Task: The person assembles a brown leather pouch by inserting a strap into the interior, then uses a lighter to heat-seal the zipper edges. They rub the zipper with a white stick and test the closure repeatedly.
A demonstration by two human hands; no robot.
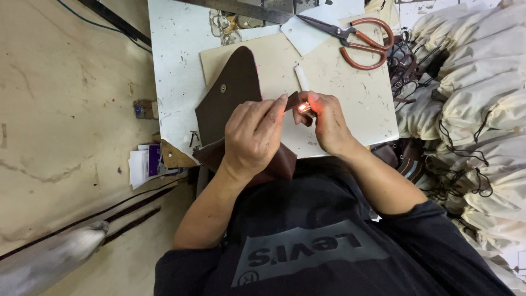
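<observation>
My left hand (253, 134) pinches the edge of a dark brown leather piece (227, 98) with a metal snap, holding a small tab of it up. A lit lighter (304, 107) sits in my right hand (327, 121), its flame glowing orange right against that tab. The leather's flap lies over a beige cutting board (339, 82), and its lower part hangs off the table toward my lap. A short white stick (302, 78) rests on the board just beyond my hands.
Orange-handled scissors (359, 38) lie at the board's far right corner. The white worktable (175, 66) is scuffed. A pile of cream drawstring bags (476, 93) fills the right side. Papers (143, 163) and dark straps lie on the floor at left.
</observation>
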